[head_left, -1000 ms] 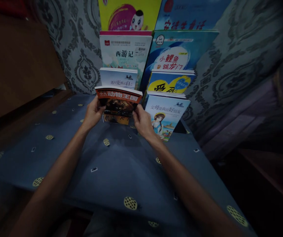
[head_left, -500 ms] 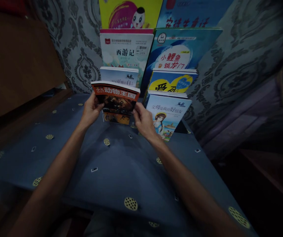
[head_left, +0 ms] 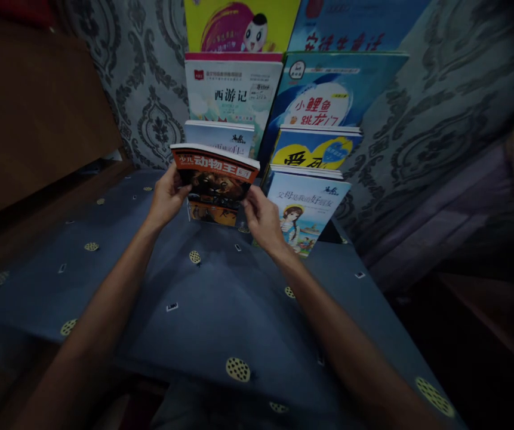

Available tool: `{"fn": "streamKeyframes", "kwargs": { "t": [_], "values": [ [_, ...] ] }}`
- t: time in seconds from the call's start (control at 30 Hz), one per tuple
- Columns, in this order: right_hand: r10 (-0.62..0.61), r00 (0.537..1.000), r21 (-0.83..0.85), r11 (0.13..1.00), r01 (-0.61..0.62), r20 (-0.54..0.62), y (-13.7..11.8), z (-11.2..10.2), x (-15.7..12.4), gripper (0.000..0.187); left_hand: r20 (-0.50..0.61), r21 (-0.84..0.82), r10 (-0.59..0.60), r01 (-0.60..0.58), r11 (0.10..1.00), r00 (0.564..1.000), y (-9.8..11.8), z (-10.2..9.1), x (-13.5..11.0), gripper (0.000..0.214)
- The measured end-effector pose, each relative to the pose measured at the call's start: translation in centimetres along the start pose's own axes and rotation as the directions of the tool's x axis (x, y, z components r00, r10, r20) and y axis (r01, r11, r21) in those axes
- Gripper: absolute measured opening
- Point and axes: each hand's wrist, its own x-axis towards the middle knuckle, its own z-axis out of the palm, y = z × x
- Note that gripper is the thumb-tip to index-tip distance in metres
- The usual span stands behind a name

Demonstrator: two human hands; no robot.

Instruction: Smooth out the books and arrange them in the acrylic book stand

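An orange and dark book with a lion on its cover is gripped at both side edges, its top leaning toward me. My left hand is closed on its left edge, thumb on the front cover. Its right edge is pinched by my right hand. Behind it a pale blue book shows only its upper part. Just right of my right hand stands a light blue book with a girl in a yellow hat on the cover.
More books stand in two tiered columns: a white book, a yellow book, a teal book and a yellow-blue book. They rest on a blue patterned cloth before a patterned wall. A brown panel stands at left.
The view has shifted very slightly, so the books sit a little further right. Both hands keep their hold on the lion book, which has barely moved.
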Motion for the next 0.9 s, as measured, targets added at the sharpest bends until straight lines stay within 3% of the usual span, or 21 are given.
{"fn": "streamKeyframes", "kwargs": {
  "t": [0.43,0.9],
  "values": [
    [-0.050,0.999,-0.067,0.997,0.050,0.005,1.4,-0.1,-0.2,0.041,0.039,0.017,-0.037,0.036,0.999,0.999,-0.9,-0.5,0.0,0.051],
    [-0.083,0.994,-0.067,0.995,0.078,-0.077,2.5,1.0,-0.5,0.035,0.058,0.020,-0.075,0.074,0.997,0.996,-0.1,-0.3,-0.5,0.050]
  ]
}}
